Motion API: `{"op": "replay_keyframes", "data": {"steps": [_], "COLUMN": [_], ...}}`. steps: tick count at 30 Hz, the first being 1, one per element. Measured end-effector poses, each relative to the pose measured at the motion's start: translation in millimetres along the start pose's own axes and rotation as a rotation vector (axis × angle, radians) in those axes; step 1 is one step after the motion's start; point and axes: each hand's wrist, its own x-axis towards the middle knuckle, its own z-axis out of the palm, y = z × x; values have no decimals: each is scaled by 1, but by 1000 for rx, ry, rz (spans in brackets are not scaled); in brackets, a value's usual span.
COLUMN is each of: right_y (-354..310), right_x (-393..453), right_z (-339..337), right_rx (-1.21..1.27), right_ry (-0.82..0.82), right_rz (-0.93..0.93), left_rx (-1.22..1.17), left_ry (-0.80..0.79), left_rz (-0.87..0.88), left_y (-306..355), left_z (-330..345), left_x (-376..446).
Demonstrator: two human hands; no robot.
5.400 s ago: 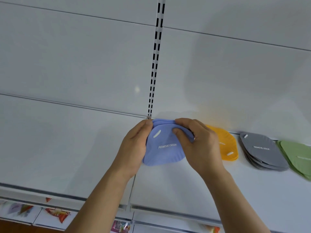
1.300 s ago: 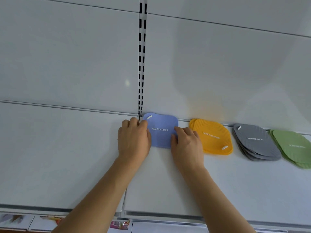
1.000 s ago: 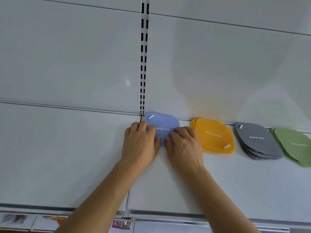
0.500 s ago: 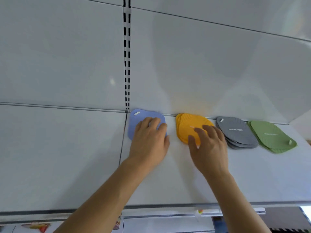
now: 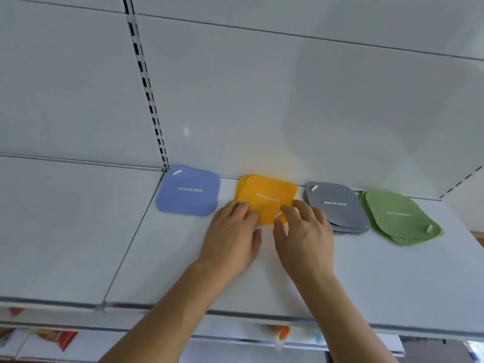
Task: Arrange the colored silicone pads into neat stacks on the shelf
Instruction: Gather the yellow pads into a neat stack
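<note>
Hands meet at the orange stack point(image 5: 265, 197) on the shelf point(image 5: 366, 271): left hand point(image 5: 231, 242) at its 7 o'clock edge, right hand point(image 5: 303, 237) at 5 o'clock, fingers straight and slightly spread, touching it. Blue stack point(image 5: 189, 191) lies at 9 o'clock; gray stack point(image 5: 336, 205) and green stack point(image 5: 398, 218) at 3 o'clock.

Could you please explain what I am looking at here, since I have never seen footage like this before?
There is no machine here: a person wears a wide-angle camera on the head, so the one view looks forward and down at the bare arms. On the white shelf four stacks of silicone pads lie in a row along the back panel: blue stack, orange stack, grey stack and green stack. The left hand and the right hand both touch the orange stack's near edge with fairly straight fingers. Nothing is lifted. The grey and green stacks look fanned out, the blue one even.
</note>
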Motion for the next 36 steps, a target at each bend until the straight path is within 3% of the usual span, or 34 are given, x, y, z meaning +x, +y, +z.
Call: {"op": "replay_keyframes", "data": {"steps": [4, 8, 11, 15, 20, 25, 28, 34, 36], "right_y": [1, -4, -9, -9, 2, 7, 1, 13, 14], "right_x": [0, 9, 17, 26, 30, 33, 30, 21, 14], "right_z": [4, 6, 6, 1, -34, -84, -99, -79, -75], "right_rx": [47, 380, 316, 361, 558, 803, 923, 869, 873], "right_ry": [49, 32, 33, 43, 169, 33, -24, -190, -194], "right_rz": [-60, -6, 88, 46, -37, -44, -3, 195, 177], "left_rx": [13, -35, -38, -58, -181, -129, -185, -512, -635], "left_ry": [3, -10, -41, -57, 205, 240, 234, 77, 23], "left_rz": [-39, -58, -58, -52, -78, 149, 180, -117, -211], "left_y": [2, 1, -1, -3, 3, 23, 32, 23, 15], "left_z": [3, 3, 0, -4, -34, -77, -82, -75, -73], "left_x": [-3, -4, -3, -3, 1, 21, 24, 4, -1]}}
